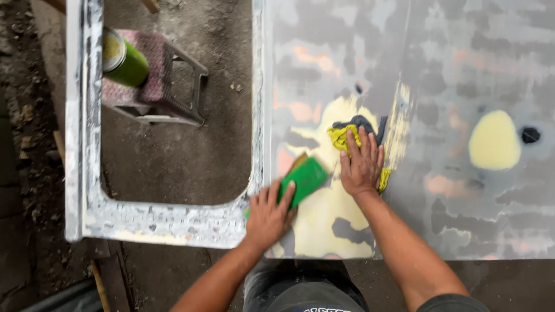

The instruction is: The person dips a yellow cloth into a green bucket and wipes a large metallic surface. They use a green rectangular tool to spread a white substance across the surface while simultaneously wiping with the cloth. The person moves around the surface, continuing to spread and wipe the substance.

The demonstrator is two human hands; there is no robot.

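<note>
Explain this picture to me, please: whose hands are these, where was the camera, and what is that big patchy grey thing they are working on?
No machine here: these are a person's two bare hands, filmed by one camera worn on the head and looking straight down. The big sheet is a car door panel, sanded down to patches of grey, orange and pale yellow filler, with its window opening on the left side of the picture. The left hand holds a green sanding block against the panel in a closed grip. The right hand lies flat, fingers spread, on a yellow and dark blue rag, pressing it to the surface. Through the window opening you see the dirt floor, a small metal stool and a green can resting on it.
</note>
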